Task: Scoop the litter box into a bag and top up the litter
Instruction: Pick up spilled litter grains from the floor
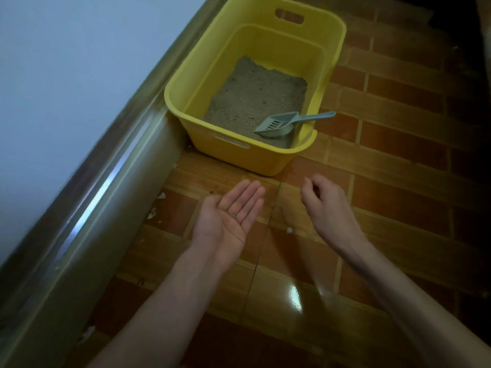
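Note:
A yellow plastic litter box (239,152) stands on the floor against the wall's base, with grey-brown litter (252,102) covering its bottom. A grey slotted scoop (281,123) lies in the near right corner, its handle resting over the box's rim. My left hand (231,211) is held flat, palm up, in front of the box, with a few small grains of litter (233,215) on the palm. My right hand (324,203) hovers beside it to the right, fingers curled downward with the fingertips together; whether it pinches anything is not visible.
The floor (385,160) is glossy brown brick-pattern tile with a crack running toward me between my hands. A shiny metal skirting (106,187) and a pale wall run along the left. Small white flakes (289,229) lie scattered on the floor.

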### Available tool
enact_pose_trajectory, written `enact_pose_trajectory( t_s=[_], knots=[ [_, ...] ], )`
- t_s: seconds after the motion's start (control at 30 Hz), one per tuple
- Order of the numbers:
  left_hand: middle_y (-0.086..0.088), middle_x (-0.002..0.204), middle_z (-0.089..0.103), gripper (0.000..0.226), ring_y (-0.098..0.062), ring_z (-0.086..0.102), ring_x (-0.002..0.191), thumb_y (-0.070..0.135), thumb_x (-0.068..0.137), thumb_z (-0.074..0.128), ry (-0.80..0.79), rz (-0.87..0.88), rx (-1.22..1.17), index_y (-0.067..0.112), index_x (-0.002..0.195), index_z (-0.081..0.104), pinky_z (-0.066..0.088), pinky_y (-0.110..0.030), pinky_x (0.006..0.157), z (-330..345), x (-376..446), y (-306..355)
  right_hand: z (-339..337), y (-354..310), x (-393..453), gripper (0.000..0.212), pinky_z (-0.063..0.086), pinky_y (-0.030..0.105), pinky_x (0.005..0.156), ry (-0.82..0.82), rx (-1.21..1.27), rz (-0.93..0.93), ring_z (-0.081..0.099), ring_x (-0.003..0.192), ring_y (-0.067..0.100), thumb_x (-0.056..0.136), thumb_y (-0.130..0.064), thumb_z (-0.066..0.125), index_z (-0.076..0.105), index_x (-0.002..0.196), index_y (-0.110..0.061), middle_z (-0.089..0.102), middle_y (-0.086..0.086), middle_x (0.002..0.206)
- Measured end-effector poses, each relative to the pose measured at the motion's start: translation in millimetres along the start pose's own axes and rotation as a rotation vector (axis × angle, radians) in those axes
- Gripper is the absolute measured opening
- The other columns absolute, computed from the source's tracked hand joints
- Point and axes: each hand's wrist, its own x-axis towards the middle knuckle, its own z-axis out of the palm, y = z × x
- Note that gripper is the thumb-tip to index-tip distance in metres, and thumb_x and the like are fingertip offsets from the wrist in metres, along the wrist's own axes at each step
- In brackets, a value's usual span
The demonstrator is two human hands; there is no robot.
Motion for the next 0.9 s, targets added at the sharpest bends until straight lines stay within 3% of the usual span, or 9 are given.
enact_pose_trajectory(
  t_s=[0.23, 0.43, 0.67, 0.9],
  knots=[
    [-0.019, 0.115, 0.073, 0.052, -0.029, 0.072, 0.106, 0.027, 0.107, 0.023, 0.077, -0.03, -0.021, 0.0, 0.121, 0.065, 0.05, -0.038, 0.101, 96.8, -120.2, 38.0, -91.9, -121.8, -26.3, 0.031, 0.04, 0.021, 0.049, -0.009, 0.202, 0.122, 0.046, 0.056, 0.004, 0.107, -0.03, 0.045, 0.059, 0.084, -0.017, 0.053, -0.006, 0.066],
    [-0.018, 0.117, 0.072, 0.048, -0.028, 0.072, 0.106, 0.019, 0.104, 0.026, 0.078, -0.02, -0.132, -0.003, 0.124, 0.063, 0.053, -0.036, 0.092, 194.8, -256.1, 97.6, -204.0, -273.8, -55.5, 0.039, 0.042, 0.044, 0.055, 0.009, 0.196, 0.132, 0.042, 0.06, 0.017, 0.105, -0.033, 0.046, 0.054, 0.079, -0.005, 0.05, 0.006, 0.065],
    [-0.021, 0.12, 0.071, 0.047, -0.03, 0.07, 0.11, 0.022, 0.106, 0.028, 0.035, 0.03, -0.215, -0.004, 0.127, 0.061, 0.06, -0.037, 0.09, 304.2, -445.8, 181.8, -329.8, -468.7, -103.1, 0.04, 0.041, 0.042, 0.054, -0.039, 0.206, 0.167, 0.044, 0.06, 0.015, 0.106, -0.033, 0.046, 0.054, 0.08, -0.003, 0.052, -0.001, 0.066],
    [-0.022, 0.123, 0.069, 0.046, -0.032, 0.069, 0.112, 0.021, 0.105, 0.031, 0.014, 0.142, -0.313, -0.005, 0.123, 0.063, 0.055, -0.04, 0.095, 367.4, -609.8, 233.8, -415.7, -618.8, -160.0, 0.033, 0.038, 0.038, 0.054, -0.127, 0.275, 0.137, 0.042, 0.058, 0.015, 0.105, -0.031, 0.048, 0.053, 0.075, -0.019, 0.05, -0.004, 0.064]
  ],
)
